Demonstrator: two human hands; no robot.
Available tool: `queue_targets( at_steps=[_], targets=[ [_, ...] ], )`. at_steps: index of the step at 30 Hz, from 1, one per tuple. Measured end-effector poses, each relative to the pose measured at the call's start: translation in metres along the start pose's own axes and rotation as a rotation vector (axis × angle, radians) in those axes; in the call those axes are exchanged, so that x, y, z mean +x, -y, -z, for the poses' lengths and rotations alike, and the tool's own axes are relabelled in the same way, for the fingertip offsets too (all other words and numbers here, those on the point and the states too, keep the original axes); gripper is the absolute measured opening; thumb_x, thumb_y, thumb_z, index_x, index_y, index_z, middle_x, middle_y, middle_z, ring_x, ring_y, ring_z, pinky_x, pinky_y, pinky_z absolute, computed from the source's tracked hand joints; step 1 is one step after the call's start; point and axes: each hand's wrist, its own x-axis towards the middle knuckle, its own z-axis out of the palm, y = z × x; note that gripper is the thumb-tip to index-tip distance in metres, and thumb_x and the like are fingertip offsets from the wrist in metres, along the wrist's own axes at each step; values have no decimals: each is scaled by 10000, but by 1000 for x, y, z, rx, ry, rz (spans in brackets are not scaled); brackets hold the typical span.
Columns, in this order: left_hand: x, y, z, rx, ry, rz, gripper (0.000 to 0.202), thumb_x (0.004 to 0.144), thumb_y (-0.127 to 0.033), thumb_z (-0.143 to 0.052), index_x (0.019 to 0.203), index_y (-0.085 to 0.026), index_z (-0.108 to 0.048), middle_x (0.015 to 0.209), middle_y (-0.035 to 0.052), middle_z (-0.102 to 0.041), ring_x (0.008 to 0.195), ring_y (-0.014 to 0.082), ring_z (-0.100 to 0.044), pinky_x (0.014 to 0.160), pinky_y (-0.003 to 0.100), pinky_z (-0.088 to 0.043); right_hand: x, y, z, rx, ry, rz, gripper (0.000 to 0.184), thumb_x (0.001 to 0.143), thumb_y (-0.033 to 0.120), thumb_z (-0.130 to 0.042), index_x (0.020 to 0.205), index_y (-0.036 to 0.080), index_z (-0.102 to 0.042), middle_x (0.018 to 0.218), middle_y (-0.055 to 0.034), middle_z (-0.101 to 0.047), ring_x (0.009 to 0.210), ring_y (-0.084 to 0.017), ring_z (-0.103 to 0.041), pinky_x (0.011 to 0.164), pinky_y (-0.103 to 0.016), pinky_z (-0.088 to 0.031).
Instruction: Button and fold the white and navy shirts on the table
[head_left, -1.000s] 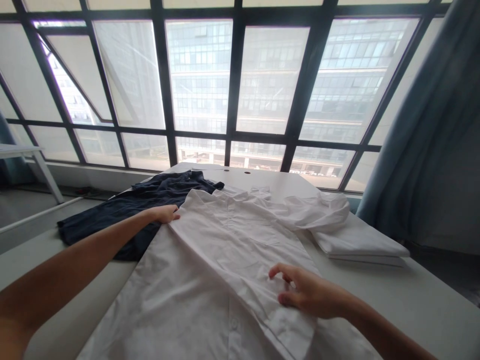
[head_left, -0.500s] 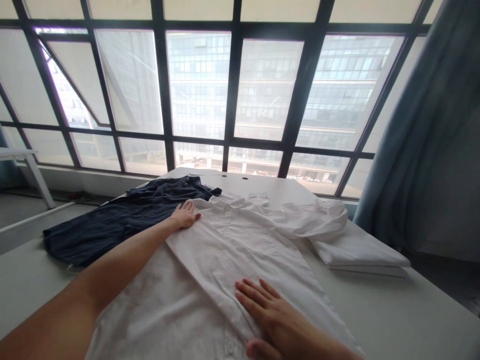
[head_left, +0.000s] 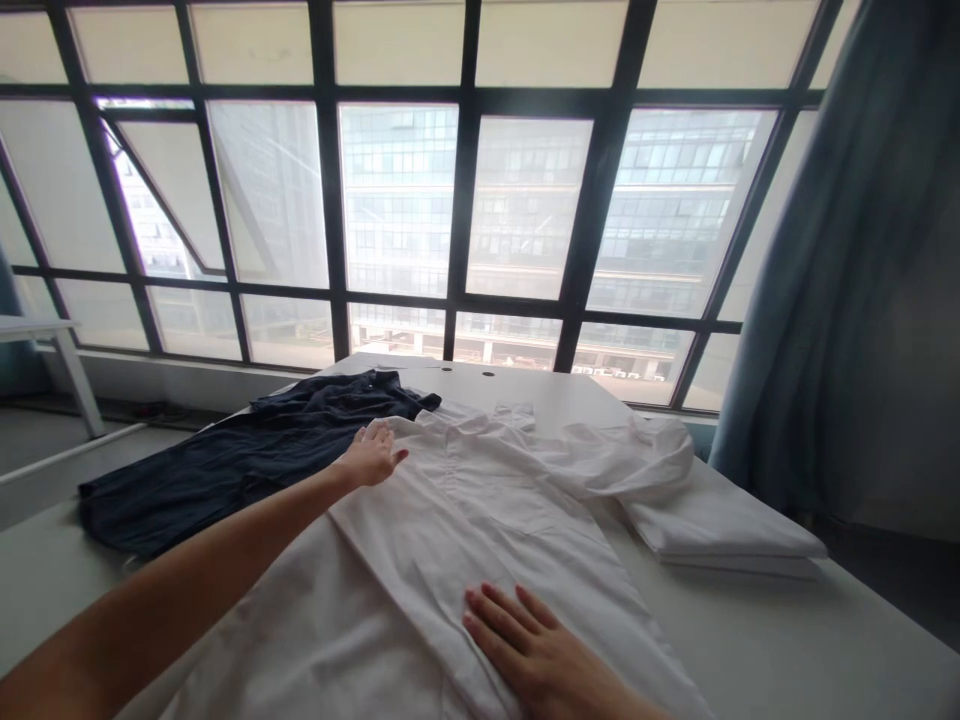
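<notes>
A white button-front shirt (head_left: 487, 540) lies spread on a white table (head_left: 817, 625), front up, with its collar toward the far side and its lower part running out of view at the near edge of the frame. Its buttoned placket runs down the middle, and a chest pocket shows on the right of the placket. One sleeve lies bunched and folded to the right.

The right hand (head_left: 544, 650) rests on the shirt's front near its right edge, open wide and palm down, with the fingers (head_left: 495, 612) slightly spread and holding nothing.

The left hand (head_left: 373, 457) is at the shirt's left edge, just below the collar, open and holding nothing. Whether it presses on the cloth cannot be told.

A dark navy shirt (head_left: 240, 470) lies crumpled to the left, its right side touching the white shirt and its left side reaching toward the table's left edge. To the right, a stack of folded white cloth (head_left: 724, 525) sits beside the bunched sleeve and touches it.

White tabletop shows beyond both collars, with two small round holes (head_left: 489, 373) near the far edge, and in a strip at right. Beyond the table stand a large gridded window (head_left: 465, 200), a blue-grey curtain (head_left: 780, 280) at right and a side table (head_left: 37, 325) at far left.
</notes>
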Motion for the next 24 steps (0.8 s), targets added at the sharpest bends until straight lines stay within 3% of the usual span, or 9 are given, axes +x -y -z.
queue_targets(
  at_steps=[3,6,10,13,15,17,20,23,24],
  targets=[
    [-35,-5,-4,-61,20,-55,789,950,-652,-222,1510,-114,-360,1608,168,-169,1498,324,-106,1177,544,-111,-1,5,7,46,25,-25,749,940,589,-489,1552,219,-264,1571,-126,-220,1458,-310,-208,1194,-508,-188],
    [-58,4,-9,-92,105,15,851,930,-684,-234,1513,-74,-339,1604,195,-146,1495,346,-94,1176,557,-99,-2,14,14,101,66,-78,796,920,628,-492,1555,217,-248,1585,-125,-183,1469,-320,-165,1197,-535,-146],
    [-59,20,-10,-157,166,36,874,923,-686,-232,1521,-52,-308,1599,201,-157,1495,328,-112,1184,507,-129,-1,28,14,124,59,-113,817,911,631,-504,1558,212,-236,1591,-131,-181,1471,-331,-167,1194,-554,-130],
    [-53,24,-9,-182,160,7,887,910,-695,-264,1521,-54,-307,1600,190,-171,1495,321,-116,1190,486,-125,6,20,22,136,10,-93,745,903,612,-530,1512,209,-383,1546,-144,-345,1420,-328,-334,1169,-499,-255],
    [-51,25,-11,-179,149,1,892,908,-694,-264,1521,-47,-306,1601,184,-175,1496,317,-120,1196,476,-116,10,-9,37,137,-132,-173,541,939,553,-493,1350,216,-597,1400,-133,-556,1279,-293,-524,1081,-424,-391],
    [-51,25,-16,-179,107,-2,885,910,-690,-266,1516,-48,-323,1600,178,-191,1494,314,-133,1198,473,-117,9,-58,61,71,-370,-429,408,940,497,-504,1122,204,-721,1187,-131,-687,1101,-280,-633,968,-396,-462],
    [-52,27,-22,-190,41,-8,864,909,-687,-284,1500,-62,-361,1590,173,-233,1488,316,-167,1197,477,-134,-9,-144,102,-120,-701,-997,319,839,428,-648,986,161,-742,1167,-185,-668,1059,-295,-632,916,-393,-446],
    [-52,29,-25,-200,26,-13,848,912,-684,-290,1487,-68,-387,1582,176,-255,1483,313,-190,1194,476,-148,-39,-205,130,-200,-868,-1270,407,743,316,-711,1030,27,-700,1234,-413,-522,1106,-435,-563,832,-569,-402],
    [-53,29,-25,-201,26,-17,845,914,-683,-289,1484,-67,-392,1580,179,-259,1483,311,-194,1193,473,-150,-49,-216,135,-222,-924,-1311,406,704,278,-725,1014,19,-693,1184,-443,-523,1070,-451,-569,780,-591,-399]
  ],
)
